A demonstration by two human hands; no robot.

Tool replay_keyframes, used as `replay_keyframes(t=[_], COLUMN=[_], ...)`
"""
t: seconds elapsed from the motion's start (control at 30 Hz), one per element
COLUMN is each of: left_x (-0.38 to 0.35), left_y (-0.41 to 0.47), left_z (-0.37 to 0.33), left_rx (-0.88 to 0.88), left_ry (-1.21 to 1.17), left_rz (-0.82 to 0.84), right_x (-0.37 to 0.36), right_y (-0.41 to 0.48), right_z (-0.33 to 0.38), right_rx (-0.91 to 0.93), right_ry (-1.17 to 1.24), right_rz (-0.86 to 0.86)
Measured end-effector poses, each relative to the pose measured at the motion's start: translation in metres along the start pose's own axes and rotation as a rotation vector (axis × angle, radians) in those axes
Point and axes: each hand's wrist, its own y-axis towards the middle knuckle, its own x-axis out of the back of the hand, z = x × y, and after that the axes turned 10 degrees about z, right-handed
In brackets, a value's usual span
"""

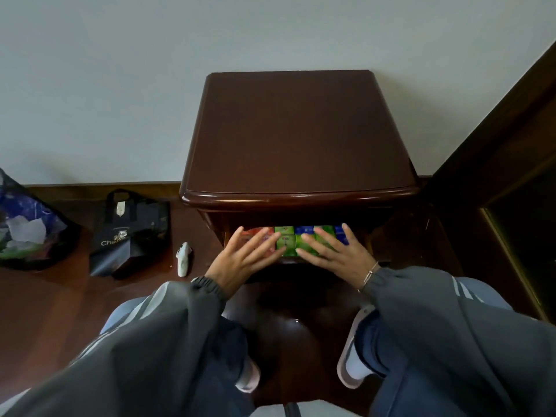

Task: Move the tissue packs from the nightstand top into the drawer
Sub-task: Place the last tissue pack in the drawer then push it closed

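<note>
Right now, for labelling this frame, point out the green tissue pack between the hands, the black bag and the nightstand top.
green tissue pack [288, 245]: head view, its top face.
black bag [132, 236]: head view, front panel.
nightstand top [296, 130]: head view, bare middle.

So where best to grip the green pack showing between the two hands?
Probably from straight above, fingers pinching the green pack by its near and far edges. It lies flat in a tight row in the drawer, other packs against its left and right sides, so only the top looks reachable.

Both hands [240, 260] [340, 254] flat, fingers spread.
</note>
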Motion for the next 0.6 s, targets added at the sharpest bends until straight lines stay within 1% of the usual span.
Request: replay_keyframes(t=[0.1, 0.17, 0.23, 0.3, 0.33, 0.4, 0.47, 0.53, 0.57, 0.6], left_x=[-0.011, -0.019, -0.027, -0.035, -0.036, -0.035, -0.035, -0.029, -0.021, -0.007], left_y=[0.022, 0.030, 0.034, 0.034, 0.034, 0.034, 0.033, 0.031, 0.032, 0.031], left_z=[0.002, 0.006, 0.015, 0.024, 0.026, 0.026, 0.027, 0.029, 0.031, 0.035], left_rx=[-0.084, -0.088, -0.082, -0.076, -0.065, -0.071, -0.112, -0.133, -0.142, -0.178], left_ry=[0.103, 0.168, 0.283, 0.373, 0.397, 0.396, 0.330, 0.259, 0.200, 0.149], left_rz=[-0.005, 0.022, 0.072, 0.070, 0.098, 0.149, 0.159, 0.108, 0.086, 0.098], right_x=[-0.018, -0.030, -0.035, -0.039, -0.038, -0.035, -0.031, -0.019, -0.011, 0.003], right_y=[0.019, 0.028, 0.034, 0.034, 0.035, 0.036, 0.037, 0.035, 0.034, 0.034], right_z=[-0.012, -0.019, -0.024, -0.027, -0.029, -0.030, -0.031, -0.032, -0.033, -0.036], right_rx=[0.106, 0.103, 0.083, 0.055, 0.040, 0.028, 0.055, 0.071, 0.068, 0.069], right_ry=[-0.036, -0.010, -0.012, 0.000, 0.016, 0.056, 0.092, 0.093, 0.105, 0.140], right_rz=[0.043, 0.105, 0.163, 0.181, 0.237, 0.293, 0.330, 0.349, 0.328, 0.347])
